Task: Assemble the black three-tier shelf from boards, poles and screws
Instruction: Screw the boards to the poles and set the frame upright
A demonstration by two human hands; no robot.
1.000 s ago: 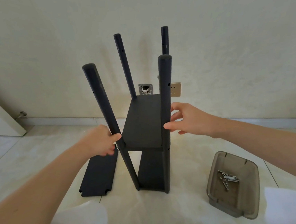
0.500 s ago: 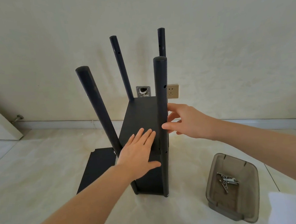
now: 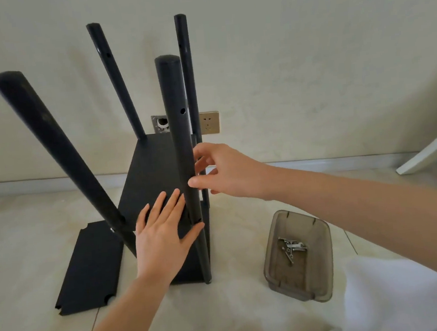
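A: Where's the shelf [image 3: 146, 172]?
B: Upright on the floor, spare board [image 3: 88, 266] to its left. Left hand [image 3: 163, 237] flat on the middle board, fingers spread; right hand [image 3: 223, 173] loosely touching the near-right pole [image 3: 180, 142].

Two hands on a half-built black shelf standing on the floor

The left hand [image 3: 162, 232] lies flat, fingers straight, on the middle board [image 3: 149, 177]; the right hand [image 3: 223, 173] touches the near right pole [image 3: 180, 142] with thumb and fingertips. At 8 o'clock of the shelf a loose board [image 3: 88, 268] lies flat; at 4 o'clock a translucent tray [image 3: 301, 285] holds screws [image 3: 290, 247].
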